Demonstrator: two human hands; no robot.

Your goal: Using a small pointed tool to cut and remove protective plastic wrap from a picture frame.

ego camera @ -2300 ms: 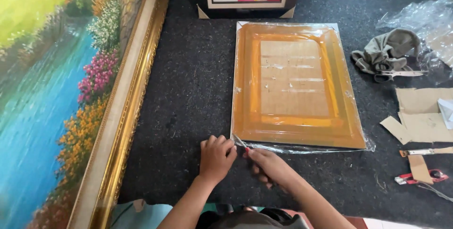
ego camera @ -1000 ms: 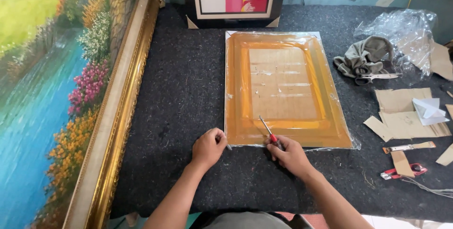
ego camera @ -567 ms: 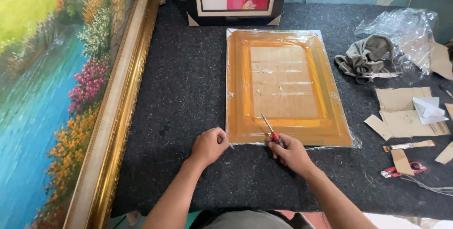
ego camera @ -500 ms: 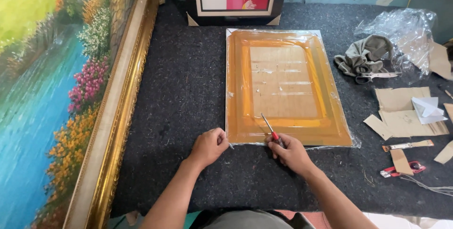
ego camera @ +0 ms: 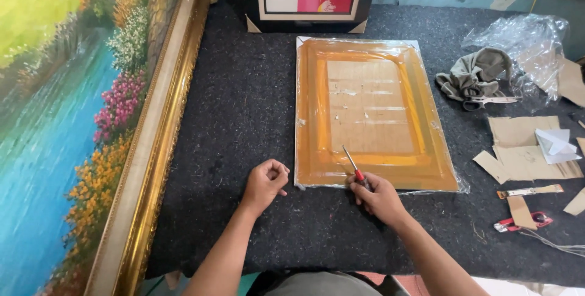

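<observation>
Felt table (ego camera: 244, 107), dark grey, lies under everything. Left hand (ego camera: 265, 181), fingers curled, rests just beside the wrapped frame (ego camera: 368, 113). Right hand (ego camera: 379, 196) pinches a small blade (ego camera: 354, 168) at the frame's near edge. Big painting (ego camera: 79, 119) lines the left side; scissors (ego camera: 490, 101) and cardboard scraps (ego camera: 524, 146) lie to the right.
</observation>
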